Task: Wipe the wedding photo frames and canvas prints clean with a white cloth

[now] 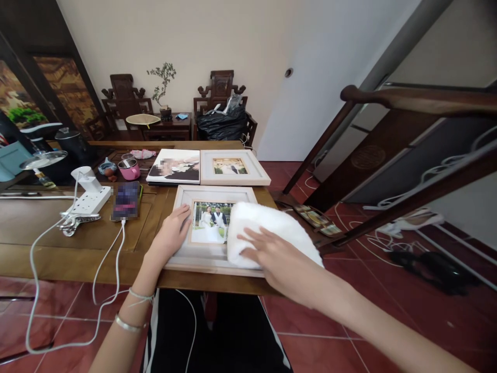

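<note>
A white picture frame with a wedding photo lies flat at the near edge of the wooden table. My left hand rests flat on the frame's left side, fingers stretched out. My right hand lies with spread fingers on a white folded cloth, which covers the right part of the frame.
Behind lie a second framed photo and a photo album. To the left are a phone on a white cable, a power strip, a pink pot and small dishes. A dark stair rail rises on the right.
</note>
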`<act>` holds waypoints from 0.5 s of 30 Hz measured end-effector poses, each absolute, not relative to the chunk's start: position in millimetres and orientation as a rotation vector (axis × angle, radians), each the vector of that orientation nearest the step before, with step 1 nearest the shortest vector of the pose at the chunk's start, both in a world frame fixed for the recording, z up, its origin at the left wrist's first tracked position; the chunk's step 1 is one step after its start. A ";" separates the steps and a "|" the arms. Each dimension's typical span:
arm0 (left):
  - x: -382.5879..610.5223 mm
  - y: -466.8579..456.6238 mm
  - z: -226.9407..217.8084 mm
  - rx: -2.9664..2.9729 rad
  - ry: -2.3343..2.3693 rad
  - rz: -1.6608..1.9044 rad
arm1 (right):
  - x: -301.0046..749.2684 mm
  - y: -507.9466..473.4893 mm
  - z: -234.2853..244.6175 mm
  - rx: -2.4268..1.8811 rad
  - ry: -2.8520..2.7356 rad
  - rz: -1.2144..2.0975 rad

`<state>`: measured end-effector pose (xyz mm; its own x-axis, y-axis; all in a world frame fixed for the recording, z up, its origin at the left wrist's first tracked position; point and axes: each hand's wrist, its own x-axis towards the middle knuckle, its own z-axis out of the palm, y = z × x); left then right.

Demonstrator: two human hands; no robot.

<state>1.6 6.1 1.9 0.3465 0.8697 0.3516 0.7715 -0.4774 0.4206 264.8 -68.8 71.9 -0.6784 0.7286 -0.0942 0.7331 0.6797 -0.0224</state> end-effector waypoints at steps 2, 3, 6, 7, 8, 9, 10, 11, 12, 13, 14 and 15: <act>1.3 6.4 0.7 2.432 1.499 0.809 | 263.8 -87.3 79.5 1.215 2.822 -0.195; 1.0 6.6 0.0 2.438 1.497 0.809 | 262.4 -91.8 80.7 1.226 2.826 -0.230; 0.0 6.8 -1.8 2.455 1.485 0.805 | 257.0 -82.6 72.7 1.305 2.827 -0.226; -0.2 6.8 -2.1 2.457 1.485 0.801 | 255.4 -72.4 67.1 1.355 2.834 -0.175; -0.3 6.6 -2.2 2.457 1.489 0.794 | 254.2 -59.2 61.1 1.410 2.849 -0.098; -0.2 6.5 -2.0 2.454 1.496 0.786 | 253.4 -44.0 55.4 1.465 2.869 -0.003; -0.1 6.3 -1.7 2.450 1.506 0.777 | 252.8 -27.6 50.3 1.518 2.891 0.108; 0.1 6.1 -1.3 2.445 1.514 0.769 | 252.4 -11.2 46.4 1.549 2.904 0.213; 0.3 5.8 -0.9 2.441 1.518 0.766 | 251.8 4.1 43.6 1.562 2.901 0.303; 0.5 5.6 -0.5 2.439 1.516 0.767 | 250.9 17.3 41.8 1.551 2.891 0.361; 0.6 5.4 -0.2 2.438 1.511 0.772 | 249.7 27.6 40.9 1.525 2.872 0.388; 0.7 5.3 -0.2 2.438 1.507 0.779 | 248.2 34.2 40.6 1.493 2.849 0.391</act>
<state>0.7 5.3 -0.2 0.3520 0.8717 0.3410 0.7821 -0.4741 0.4045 248.2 34.2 40.6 -0.5718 0.7964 0.1971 0.8200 0.5476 0.1663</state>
